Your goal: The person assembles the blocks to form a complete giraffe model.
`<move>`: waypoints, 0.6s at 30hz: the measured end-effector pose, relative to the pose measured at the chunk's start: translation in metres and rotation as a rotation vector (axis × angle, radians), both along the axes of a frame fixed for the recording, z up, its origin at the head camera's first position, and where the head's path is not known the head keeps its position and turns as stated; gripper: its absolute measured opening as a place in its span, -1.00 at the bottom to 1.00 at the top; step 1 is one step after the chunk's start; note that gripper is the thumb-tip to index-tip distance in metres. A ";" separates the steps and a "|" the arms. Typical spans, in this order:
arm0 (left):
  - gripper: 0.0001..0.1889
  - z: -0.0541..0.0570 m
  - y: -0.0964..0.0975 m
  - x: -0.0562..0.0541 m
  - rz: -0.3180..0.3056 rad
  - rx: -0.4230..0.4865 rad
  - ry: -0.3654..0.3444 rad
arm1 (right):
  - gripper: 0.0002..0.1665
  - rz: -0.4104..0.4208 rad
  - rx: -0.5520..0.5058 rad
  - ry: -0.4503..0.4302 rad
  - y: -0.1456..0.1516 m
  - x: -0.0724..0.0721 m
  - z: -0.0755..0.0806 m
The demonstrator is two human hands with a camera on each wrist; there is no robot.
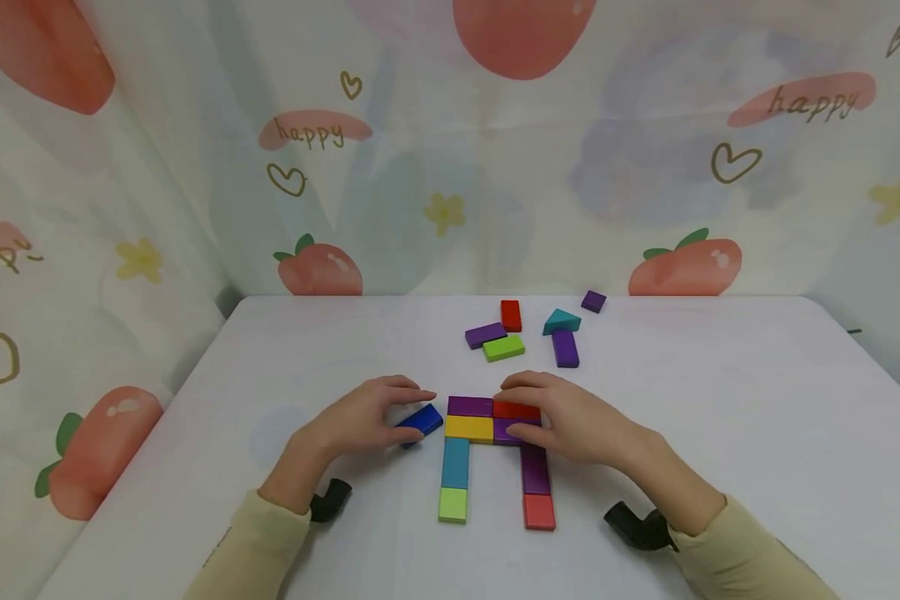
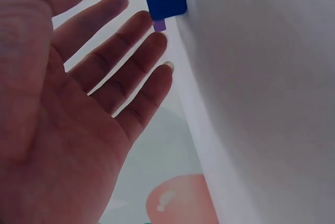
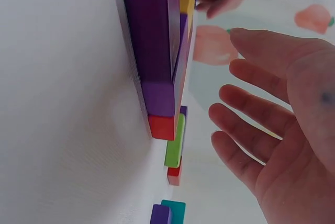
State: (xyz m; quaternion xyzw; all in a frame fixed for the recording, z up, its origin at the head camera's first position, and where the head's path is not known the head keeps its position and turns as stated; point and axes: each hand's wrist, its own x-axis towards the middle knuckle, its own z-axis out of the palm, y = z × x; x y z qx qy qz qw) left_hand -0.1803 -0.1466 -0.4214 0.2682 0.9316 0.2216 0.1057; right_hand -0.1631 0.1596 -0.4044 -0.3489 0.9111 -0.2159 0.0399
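My left hand (image 1: pixel 360 419) is held beside a blue block (image 1: pixel 423 418), fingers spread and apart from it in the left wrist view. Just right of that, blocks lie edge to edge. Their upper rows hold a purple block (image 1: pixel 470 406), a red block (image 1: pixel 521 411), a yellow block (image 1: pixel 468 428) and another purple one. A blue-teal block (image 1: pixel 455 462) and a light green block (image 1: pixel 453 505) run down the left side. Down the right run a purple block (image 1: pixel 536 471) and a coral-red block (image 1: pixel 539 512). My right hand (image 1: pixel 577 421) hovers over the upper right blocks, holding nothing.
Farther back lie loose blocks: a red one (image 1: pixel 511 316), a purple one (image 1: pixel 485 335), a green one (image 1: pixel 504 348), a teal triangle (image 1: pixel 562 322) and two more purple ones. A printed cloth (image 1: pixel 487 150) hangs behind the white table (image 1: pixel 705 375). Black devices (image 1: pixel 637 527) sit at the wrists.
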 end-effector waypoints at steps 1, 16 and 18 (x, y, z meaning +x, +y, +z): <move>-0.45 0.000 0.001 0.000 -0.012 0.002 0.007 | -0.54 -0.009 -0.005 0.002 0.000 -0.004 0.000; -0.41 0.000 0.021 0.006 -0.164 0.024 0.033 | -0.54 -0.099 -0.109 -0.023 0.000 -0.050 -0.004; -0.39 0.000 0.023 0.006 -0.173 0.016 0.034 | -0.54 -0.109 -0.115 -0.029 -0.001 -0.053 -0.005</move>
